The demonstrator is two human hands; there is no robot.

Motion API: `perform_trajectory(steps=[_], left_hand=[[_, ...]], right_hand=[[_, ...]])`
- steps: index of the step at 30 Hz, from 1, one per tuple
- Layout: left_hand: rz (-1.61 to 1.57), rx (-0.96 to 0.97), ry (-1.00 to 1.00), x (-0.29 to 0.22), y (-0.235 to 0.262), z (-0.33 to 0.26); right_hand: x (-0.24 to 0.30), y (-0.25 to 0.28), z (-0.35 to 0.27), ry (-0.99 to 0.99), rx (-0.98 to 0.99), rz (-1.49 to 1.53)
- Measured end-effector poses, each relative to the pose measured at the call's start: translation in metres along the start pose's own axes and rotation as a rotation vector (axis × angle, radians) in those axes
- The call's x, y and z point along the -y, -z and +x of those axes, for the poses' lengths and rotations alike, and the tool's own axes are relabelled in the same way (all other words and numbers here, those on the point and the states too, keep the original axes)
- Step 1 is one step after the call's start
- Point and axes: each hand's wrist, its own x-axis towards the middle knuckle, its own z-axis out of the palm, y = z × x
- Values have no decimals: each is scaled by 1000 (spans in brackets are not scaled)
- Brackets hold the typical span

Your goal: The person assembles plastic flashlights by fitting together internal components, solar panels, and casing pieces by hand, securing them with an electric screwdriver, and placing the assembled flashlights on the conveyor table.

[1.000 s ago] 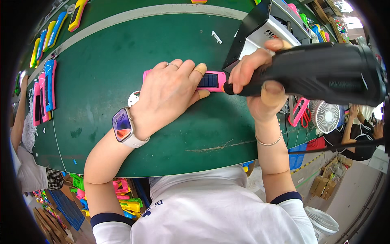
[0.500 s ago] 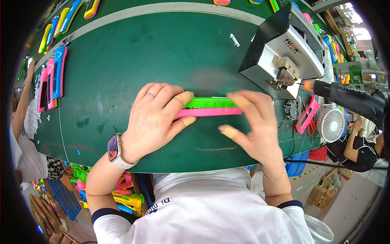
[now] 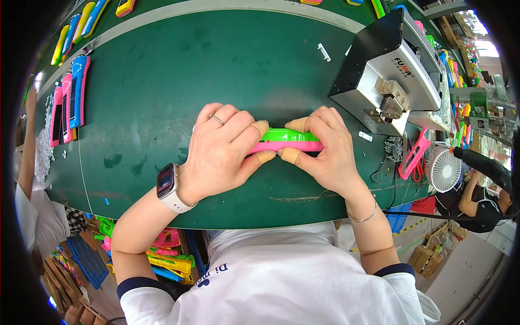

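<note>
A long plastic casing [image 3: 288, 139], with a bright green half and a pink half laid together, is held just above or on the green tabletop. My left hand [image 3: 223, 149] grips its left part between thumb and fingers, hiding that end. On the right part, my right hand [image 3: 331, 151] pinches it the same way, thumb on the pink side and fingers on the green. Tan covers wrap several of my fingertips. Beyond my right hand stands a black and silver screw feeder [image 3: 374, 81], and a black electric screwdriver [image 3: 482, 167] hangs at the far right.
A small white part [image 3: 365, 136] lies by the feeder, and another white piece [image 3: 324, 52] farther back. Pink and blue casings [image 3: 80, 89] line the left side. A pink frame [image 3: 414, 154] and a white fan [image 3: 444, 169] stand right. Co-workers sit at both sides.
My right hand has closed onto the casing, its thumb now pressing the pink side. The screwdriver has swung away from the feeder to the right. The view has shifted slightly.
</note>
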Motion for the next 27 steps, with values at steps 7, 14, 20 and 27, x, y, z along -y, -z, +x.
perform_trajectory(steps=[7,14,20,27], left_hand=[[46,8,-1,3,8,9],[224,70,-260,17,15,11],[132,152,-358,32,15,25],[66,213,-384,36,15,44]], right_hand=[[-1,8,11,-112,109,98],[1,19,22,-195,296,75],[11,8,13,529,21,-421],[9,13,12,527,-33,-515]])
